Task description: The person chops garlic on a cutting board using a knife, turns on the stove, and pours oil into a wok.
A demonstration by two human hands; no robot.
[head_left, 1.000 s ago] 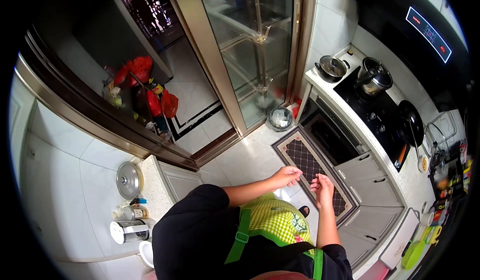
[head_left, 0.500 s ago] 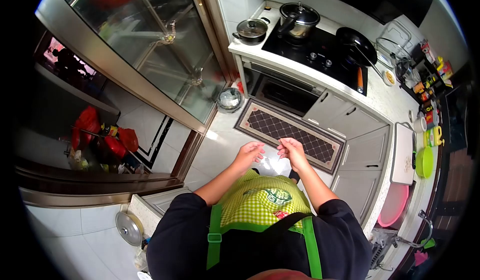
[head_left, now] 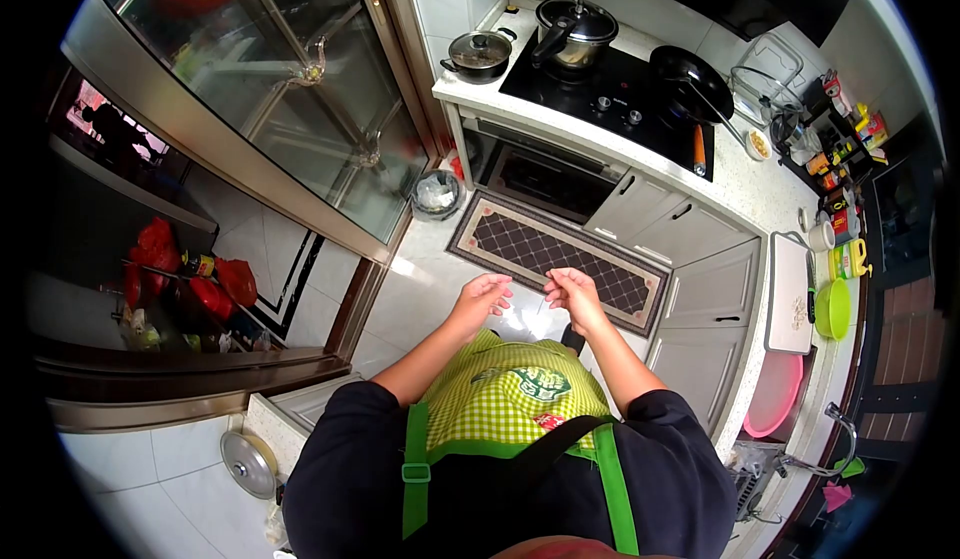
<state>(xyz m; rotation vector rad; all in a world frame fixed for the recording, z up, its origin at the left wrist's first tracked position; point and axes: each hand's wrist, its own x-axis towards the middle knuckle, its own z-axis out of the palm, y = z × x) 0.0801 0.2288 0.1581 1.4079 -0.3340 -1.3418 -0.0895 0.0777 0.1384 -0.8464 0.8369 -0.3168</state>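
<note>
My left hand point(head_left: 482, 302) is raised in front of the green checked apron point(head_left: 510, 399), its fingers curved and a little apart, with nothing visible in it. To its right is my right hand point(head_left: 574, 296), at about the same height, with thumb and fingertips brought together. Whether anything small is between those fingertips cannot be made out. The hands do not touch each other. Below them in depth lie the tiled floor and a patterned mat point(head_left: 560, 257).
A black cooktop point(head_left: 610, 104) bears a pressure cooker point(head_left: 577, 34) and a wok point(head_left: 690, 83). A lidded pot point(head_left: 479, 55) stands left of it. On the right are a cutting board point(head_left: 790, 294), a green bowl point(head_left: 832, 309) and a pink basin point(head_left: 775, 396). A glass door point(head_left: 290, 89) stands left.
The view has swung right toward the cooktop and counter. Both hands have come level in front of the apron; the left hand's fingers look looser than a second ago.
</note>
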